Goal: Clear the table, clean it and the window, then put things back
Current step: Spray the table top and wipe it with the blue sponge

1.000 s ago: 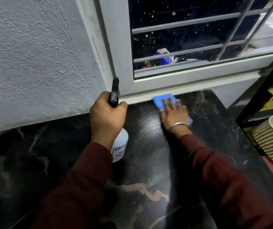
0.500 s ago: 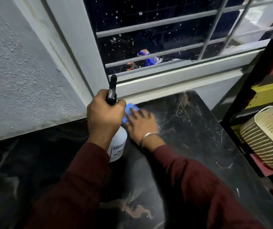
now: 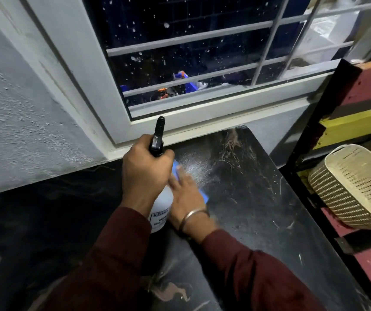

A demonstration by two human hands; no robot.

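Blue cloth (image 3: 204, 195) had slid left under the flat right hand (image 3: 185, 196), tucked beside the spray bottle (image 3: 161, 204) that the left hand (image 3: 145, 170) gripped over the black table (image 3: 258, 198).

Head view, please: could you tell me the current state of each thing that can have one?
Left hand: grips the spray bottle's neck.
Spray bottle: upright, nozzle pointing toward the window.
Right hand: flat, pressing the blue cloth.
Blue cloth: flat on the table, mostly hidden under the hand.
Table: misted with droplets beside the cloth.
Window: shut, glass speckled with white spots.
Basket: tipped on its side on the shelf.
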